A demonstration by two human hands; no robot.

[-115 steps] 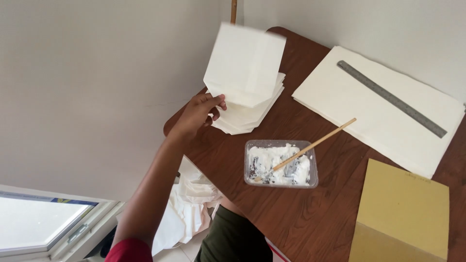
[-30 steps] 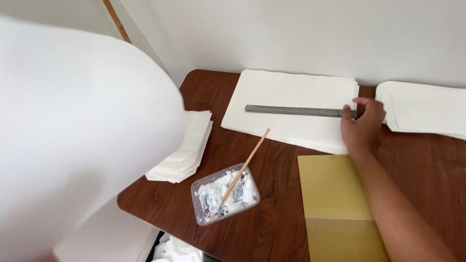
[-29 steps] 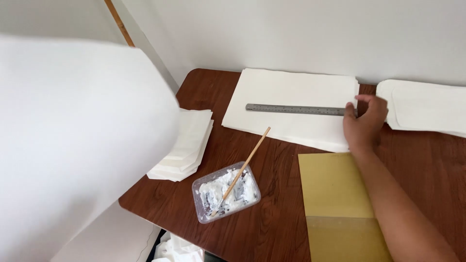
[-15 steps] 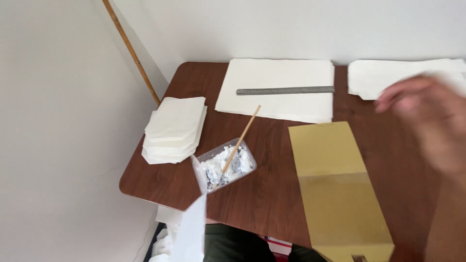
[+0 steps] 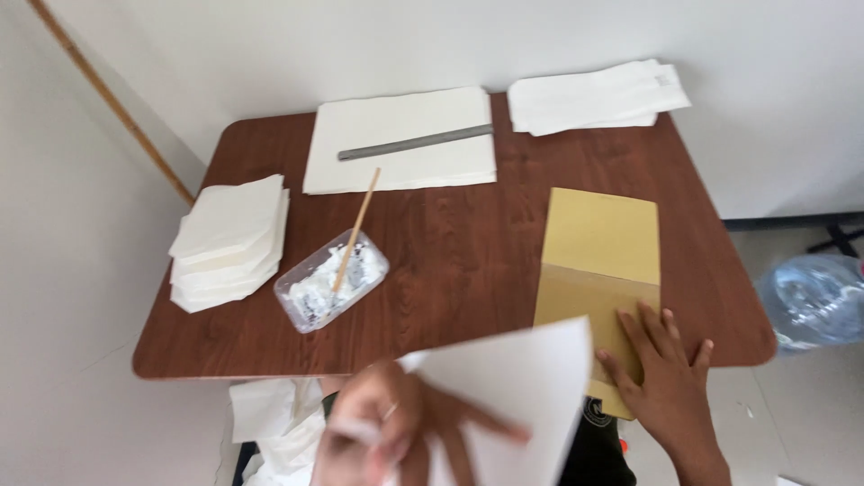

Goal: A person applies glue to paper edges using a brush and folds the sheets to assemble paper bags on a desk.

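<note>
Table (image 5: pixel 450 261): dark wood-grain top, smooth, rounded corners, set against a pale wall.

White sheet (image 5: pixel 513 405): thin matt paper, straight-edged with a sharp upper corner, held tilted above the table's near edge and overlapping the near left corner of the yellow board. Its lower part runs out of view.

Yellow board (image 5: pixel 598 261): flat mustard-coloured card, rectangular, with a crease across its middle; it lies on the right half of the table and overhangs the near edge.

Left hand (image 5: pixel 396 432): blurred, raised at the bottom of the view, fingers (image 5: pixel 477 427) spread and lying over the white sheet's lower left part. The sheet stands against them, but the exact grip cannot be told through the blur.

Right hand (image 5: pixel 661 378): palm down, fingers extended and slightly fanned, pressed flat on the near end of the yellow board; it grasps nothing.

Clear tray (image 5: pixel 331 281): shallow transparent plastic, rounded corners, holding a lumpy white paste; a thin wooden stick (image 5: pixel 355 225) leans in it.

Grey ruler (image 5: pixel 416 142): long flat strip lying on a large stack of cream paper (image 5: pixel 400 162) at the far edge.

Folded white pieces (image 5: pixel 229 238): angular stack at the left.

White bags (image 5: pixel 594 94): flat pile at the far right corner.
</note>
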